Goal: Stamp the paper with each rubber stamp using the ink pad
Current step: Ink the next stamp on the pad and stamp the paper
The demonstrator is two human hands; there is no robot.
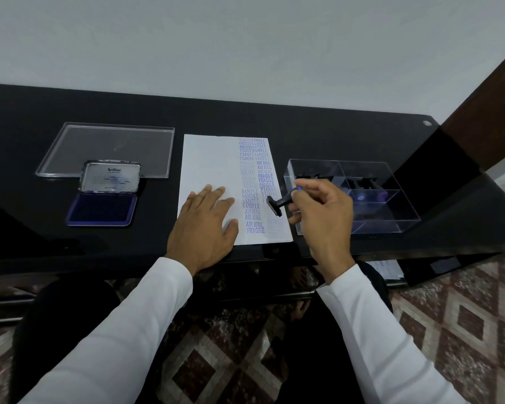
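Paper [210, 158] stamped SAMPLE, AIR MAIL, FRAGILE, left hand [206, 225] flat on it, right hand [322, 212] pinching rubber stamp [277, 204], Artline ink pad [102, 209] open.

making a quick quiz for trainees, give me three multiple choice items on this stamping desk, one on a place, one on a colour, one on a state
1. Where is the ink pad?
A. left of the paper
B. right of the paper
C. on the paper

2. What colour is the ink pad's inking surface?
A. red
B. green
C. dark blue

3. What is the left hand doing?
A. gripping a pen
B. lying flat on the paper
C. closing the ink pad

Answers: 1 A, it lies left of the sheet; 2 C, the open pad shows dark blue; 3 B, fingers straight on the sheet while the right hand holds the stamp.
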